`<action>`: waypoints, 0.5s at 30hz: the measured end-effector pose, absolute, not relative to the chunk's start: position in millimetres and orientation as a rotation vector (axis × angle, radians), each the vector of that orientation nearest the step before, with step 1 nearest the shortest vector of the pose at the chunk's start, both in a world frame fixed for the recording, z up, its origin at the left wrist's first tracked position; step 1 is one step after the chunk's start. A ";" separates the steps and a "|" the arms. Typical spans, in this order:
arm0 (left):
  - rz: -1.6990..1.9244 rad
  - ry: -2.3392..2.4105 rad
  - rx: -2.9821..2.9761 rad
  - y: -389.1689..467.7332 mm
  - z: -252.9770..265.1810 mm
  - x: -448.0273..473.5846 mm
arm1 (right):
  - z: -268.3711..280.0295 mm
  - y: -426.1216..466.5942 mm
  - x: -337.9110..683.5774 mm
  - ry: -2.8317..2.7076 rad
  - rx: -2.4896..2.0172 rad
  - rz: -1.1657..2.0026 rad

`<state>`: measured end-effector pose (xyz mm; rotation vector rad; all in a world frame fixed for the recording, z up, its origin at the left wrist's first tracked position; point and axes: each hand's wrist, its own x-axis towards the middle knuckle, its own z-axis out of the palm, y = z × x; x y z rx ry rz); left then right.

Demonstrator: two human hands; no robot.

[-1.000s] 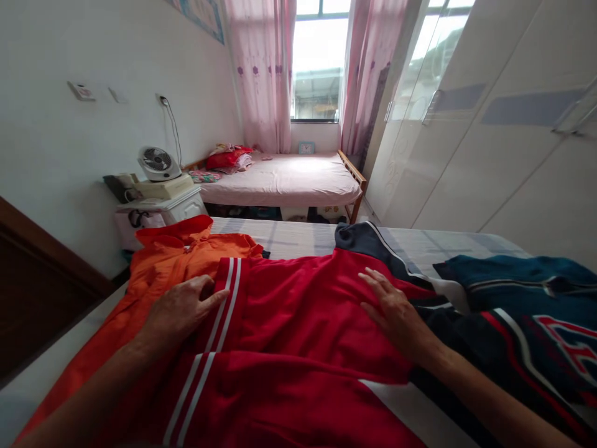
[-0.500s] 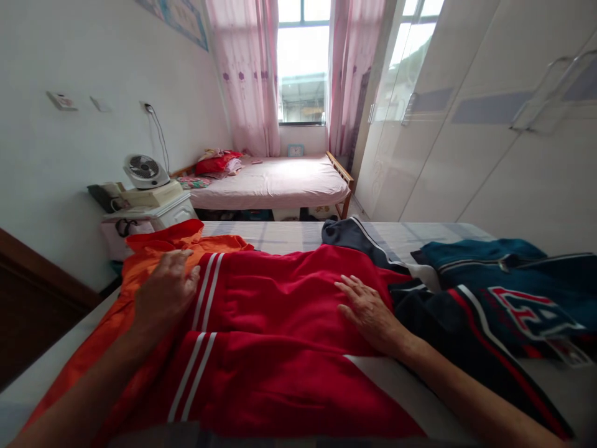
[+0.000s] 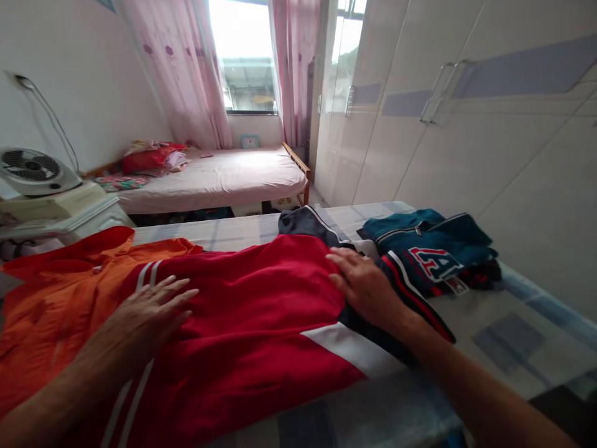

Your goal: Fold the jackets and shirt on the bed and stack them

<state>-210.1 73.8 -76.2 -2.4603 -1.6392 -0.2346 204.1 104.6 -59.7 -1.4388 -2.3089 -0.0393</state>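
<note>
A red garment (image 3: 252, 286) with paired white stripes and a white panel lies spread in front of me. My left hand (image 3: 156, 305) rests flat on its striped left part, fingers stretched and apart. At the garment's right edge is my right hand (image 3: 366, 283), palm down with fingers extended, touching the red cloth near a dark section. To the left lies an orange jacket (image 3: 69, 298), partly under the red cloth. A dark garment with white and red trim (image 3: 415, 292) shows beyond my right hand, and a grey-blue piece (image 3: 303, 221) sticks out behind.
A folded teal jacket (image 3: 433, 233) with a large letter patch sits at the right on the checked bedsheet (image 3: 508, 336). Farther back are a small pink bed (image 3: 233, 177), a fan (image 3: 37, 169) on a cabinet, and a white wardrobe (image 3: 466, 155) along the right side.
The view has turned to the right. My right hand has shifted towards the red garment's far right edge, while my left hand has slid onto the cloth past the stripes.
</note>
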 end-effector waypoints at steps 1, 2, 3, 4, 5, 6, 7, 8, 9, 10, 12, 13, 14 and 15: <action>-0.283 -1.586 -2.539 67.1 -74.6 -199.1 | -55.1 111.2 221.9 -2.240 -1.569 -0.146; -0.299 -1.538 -2.624 60.1 -74.8 -188.9 | -52.8 118.1 238.9 -2.201 -1.688 -0.216; -0.291 -1.511 -2.687 53.1 -76.9 -180.2 | -52.8 124.8 254.0 -2.205 -1.788 -0.229; -0.266 -1.513 -2.714 46.8 -80.5 -173.8 | -54.3 131.0 266.7 -2.234 -1.866 -0.206; -0.233 -1.540 -2.709 41.3 -84.9 -169.9 | -56.9 136.4 276.3 -2.277 -1.924 -0.152; -0.199 -1.588 -2.677 37.1 -89.4 -168.5 | -59.7 141.0 282.7 -2.323 -1.967 -0.084; -0.163 -1.644 -2.633 34.0 -92.9 -169.0 | -62.2 144.9 286.1 -2.351 -2.010 -0.025; -0.128 -1.701 -2.584 31.9 -94.9 -170.9 | -64.1 148.2 287.0 -2.368 -2.057 0.018; -0.093 -1.749 -2.543 30.5 -95.2 -173.6 | -65.5 151.1 285.9 -2.379 -2.107 0.037; -0.057 -1.781 -2.521 29.6 -93.6 -176.5 | -66.4 153.8 283.6 -2.394 -2.154 0.036; 0.007 -1.809 -2.540 28.1 -87.3 -181.7 | -67.4 159.0 277.6 -2.433 -2.215 0.001; 0.027 -1.817 -2.571 27.2 -83.8 -184.1 | -67.8 161.3 275.0 -2.448 -2.224 -0.020; 0.033 -1.841 -2.601 26.2 -81.1 -186.6 | -68.1 163.3 273.0 -2.456 -2.224 -0.034; 0.031 -1.887 -2.625 25.2 -79.5 -189.2 | -68.2 164.7 271.8 -2.447 -2.226 -0.040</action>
